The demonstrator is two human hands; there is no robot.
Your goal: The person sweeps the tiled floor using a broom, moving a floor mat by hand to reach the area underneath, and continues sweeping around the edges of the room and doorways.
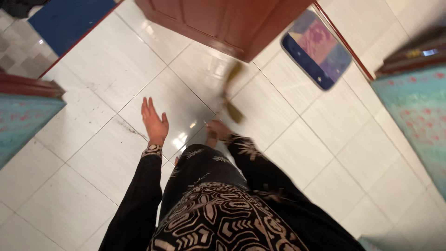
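Observation:
I look straight down at a white tiled floor. My left hand (154,120) hangs flat with fingers apart and holds nothing. My right hand (216,130) is blurred by motion and grips a yellowish-brown stick-like thing (231,95), perhaps a broom handle, that reaches forward over the tiles. Both arms wear black sleeves with pale patterned cuffs, above a black garment with a cream pattern.
A brown wooden door (223,21) stands ahead. A blue and purple patterned mat (317,49) lies to its right, a blue mat (69,18) at far left. Teal patterned furniture with dark wood edges flanks both sides (21,118) (416,107). Dirt specks mark a tile joint (127,126).

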